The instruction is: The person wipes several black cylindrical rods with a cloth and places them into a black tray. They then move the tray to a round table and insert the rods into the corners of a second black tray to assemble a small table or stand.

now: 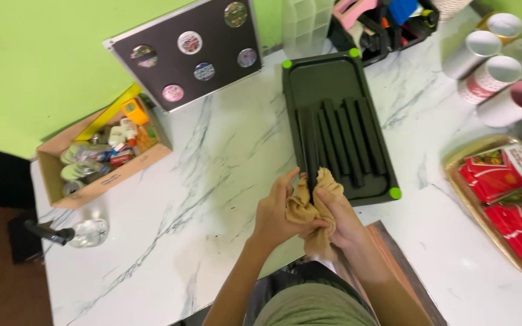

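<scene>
Both of my hands hold a crumpled tan cloth (309, 208) at the near end of a dark green ridged tray (333, 121) with light green corner knobs. My left hand (276, 211) grips the cloth's left side, thumb up against the tray's near edge. My right hand (339, 214) closes over the cloth's right side, pressing it onto the tray's ridges. The tray lies lengthwise on the white marble counter (212, 181).
A cardboard box (101, 157) of small bottles sits at the left, a clear spray bottle (83, 232) in front of it. A black board (191, 51) with round badges leans on the green wall. Paper cups (502, 78) and a gold tray (454, 169) of red packets are at right.
</scene>
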